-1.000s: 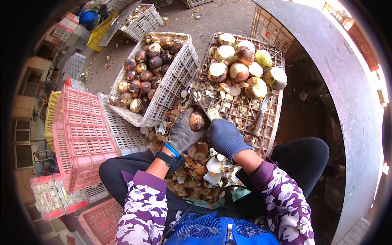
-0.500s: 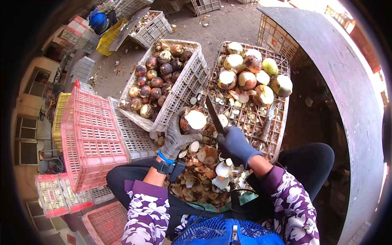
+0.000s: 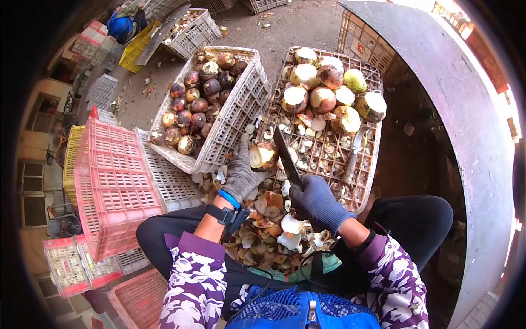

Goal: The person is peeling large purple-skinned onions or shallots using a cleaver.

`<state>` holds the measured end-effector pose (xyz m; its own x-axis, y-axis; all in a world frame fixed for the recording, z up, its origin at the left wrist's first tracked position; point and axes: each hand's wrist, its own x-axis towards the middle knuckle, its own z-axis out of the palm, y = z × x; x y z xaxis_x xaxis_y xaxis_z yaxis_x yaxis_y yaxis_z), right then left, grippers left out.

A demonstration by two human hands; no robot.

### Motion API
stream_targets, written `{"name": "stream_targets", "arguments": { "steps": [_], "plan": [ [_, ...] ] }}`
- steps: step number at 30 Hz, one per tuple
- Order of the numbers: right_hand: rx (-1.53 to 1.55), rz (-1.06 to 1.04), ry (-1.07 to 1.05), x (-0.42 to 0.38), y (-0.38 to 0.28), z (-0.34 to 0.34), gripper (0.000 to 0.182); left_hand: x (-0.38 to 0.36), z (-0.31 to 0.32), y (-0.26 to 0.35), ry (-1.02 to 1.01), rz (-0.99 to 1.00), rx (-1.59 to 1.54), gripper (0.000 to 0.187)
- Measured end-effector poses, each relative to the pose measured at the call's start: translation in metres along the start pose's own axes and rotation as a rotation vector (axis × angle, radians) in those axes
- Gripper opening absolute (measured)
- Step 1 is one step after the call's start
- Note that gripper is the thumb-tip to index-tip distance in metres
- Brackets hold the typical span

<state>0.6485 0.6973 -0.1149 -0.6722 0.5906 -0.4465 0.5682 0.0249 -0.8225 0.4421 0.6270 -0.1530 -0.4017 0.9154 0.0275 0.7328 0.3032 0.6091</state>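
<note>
My left hand [image 3: 243, 176], in a grey knit glove, holds a round brown-skinned fruit [image 3: 265, 156] from its left and near sides. A pale cut face on the fruit is turned to the left. My right hand [image 3: 320, 204], in a blue-grey glove, is closed round the handle of a knife [image 3: 286, 157]. The dark blade points away from me, close along the right side of the fruit. Under both hands lies a heap of brown and white peelings [image 3: 268, 219]. Larger fruits with trimmed white patches [image 3: 321, 98] rest on an upturned crate [image 3: 350, 204] ahead.
A tilted white crate [image 3: 233, 118] full of dark unpeeled fruits [image 3: 198, 104] stands ahead left. A long-handled tool [image 3: 355, 156] lies on the upturned crate. Pink crates [image 3: 118, 181] are stacked at left. A grey board [image 3: 433, 82] runs down the right side.
The fruit has turned in my left hand, so its white face points left rather than up. The knife stays beside it in my right hand. The whole view has shifted slightly.
</note>
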Motion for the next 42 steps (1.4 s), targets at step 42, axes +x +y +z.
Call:
{"name": "stream_targets", "arguments": {
  "steps": [42],
  "plan": [
    [-0.009, -0.031, -0.111, 0.048, -0.032, 0.006, 0.035, -0.007, -0.014, -0.010, -0.138, 0.061, 0.050, 0.091]
  ]
}}
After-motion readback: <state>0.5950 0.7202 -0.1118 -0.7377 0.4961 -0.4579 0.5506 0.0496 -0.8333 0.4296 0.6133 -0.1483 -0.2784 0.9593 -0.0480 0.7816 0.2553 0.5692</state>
